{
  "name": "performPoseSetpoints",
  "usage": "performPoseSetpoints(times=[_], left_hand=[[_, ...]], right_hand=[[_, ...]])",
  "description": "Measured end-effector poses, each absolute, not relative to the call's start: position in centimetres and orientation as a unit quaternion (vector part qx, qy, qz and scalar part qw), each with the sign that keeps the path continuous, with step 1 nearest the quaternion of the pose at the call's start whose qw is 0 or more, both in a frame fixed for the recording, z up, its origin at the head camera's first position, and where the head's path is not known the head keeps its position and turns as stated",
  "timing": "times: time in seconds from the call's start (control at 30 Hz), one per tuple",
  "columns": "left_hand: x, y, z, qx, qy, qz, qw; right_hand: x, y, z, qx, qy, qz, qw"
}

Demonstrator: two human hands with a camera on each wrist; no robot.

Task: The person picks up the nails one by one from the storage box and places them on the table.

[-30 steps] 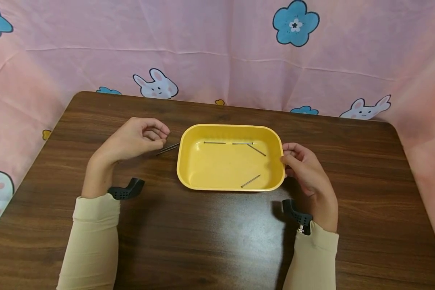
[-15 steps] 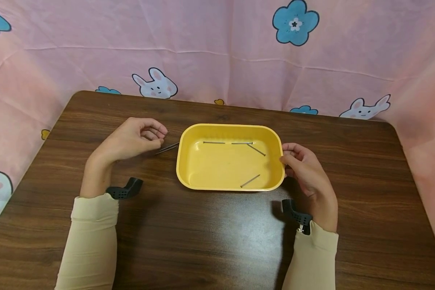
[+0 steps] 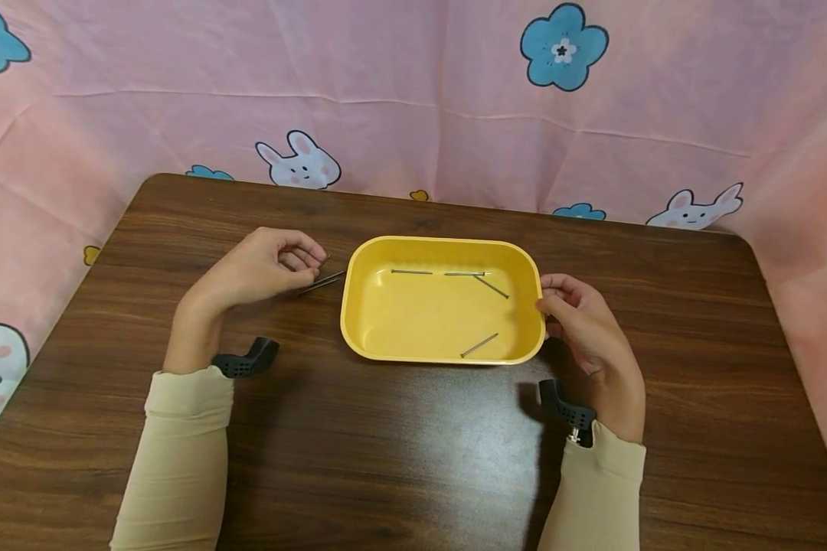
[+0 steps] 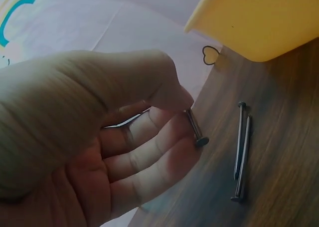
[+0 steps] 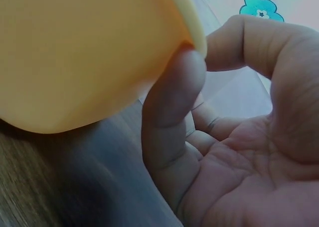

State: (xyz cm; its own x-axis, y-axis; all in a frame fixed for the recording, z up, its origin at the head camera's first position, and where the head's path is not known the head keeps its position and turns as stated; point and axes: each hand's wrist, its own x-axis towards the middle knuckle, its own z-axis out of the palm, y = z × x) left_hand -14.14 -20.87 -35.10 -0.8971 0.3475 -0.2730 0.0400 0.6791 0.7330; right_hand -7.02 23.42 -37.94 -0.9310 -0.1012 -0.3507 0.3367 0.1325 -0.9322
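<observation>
Fingers of my left hand (image 3: 258, 266) curl around one nail (image 4: 196, 129), pinched between thumb and fingertips with its flat head poking out past them; the wrist view shows this plainly. Just beside that hand, two more nails (image 3: 321, 282) lie side by side on the brown tabletop (image 3: 413, 444), between my knuckles and the left wall of the yellow tray (image 3: 358, 321).

My right hand (image 3: 586, 337) grips the tray's right rim, thumb against the outer wall and fingers curled at the edge. Both hands are well apart, one at each side of the tray.

Inside the tray lie four nails (image 3: 478, 345): two end to end along the far wall, one slanting off the right of that pair, and one tilted near the front wall. The tray sits flat near the middle of the tabletop.

Cream sleeves (image 3: 179, 451) cover both my forearms, with a black wrist mount (image 3: 244, 360) showing on each. Behind the tabletop hangs a pink cloth (image 3: 413, 107) printed with rabbits and blue flowers.
</observation>
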Motion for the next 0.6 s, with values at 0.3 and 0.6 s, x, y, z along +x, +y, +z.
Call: performPoseSetpoints(times=[0.3, 0.6], left_hand=[[-14.14, -20.50, -34.68, 0.115, 0.915, 0.339, 0.185], [-14.23, -20.53, -35.10, 0.110, 0.931, 0.294, 0.188]], right_hand=[[-7.13, 23.39, -37.87, 0.087, 0.735, -0.652, 0.168], [-7.25, 23.54, -37.97, 0.084, 0.735, -0.649, 0.178]])
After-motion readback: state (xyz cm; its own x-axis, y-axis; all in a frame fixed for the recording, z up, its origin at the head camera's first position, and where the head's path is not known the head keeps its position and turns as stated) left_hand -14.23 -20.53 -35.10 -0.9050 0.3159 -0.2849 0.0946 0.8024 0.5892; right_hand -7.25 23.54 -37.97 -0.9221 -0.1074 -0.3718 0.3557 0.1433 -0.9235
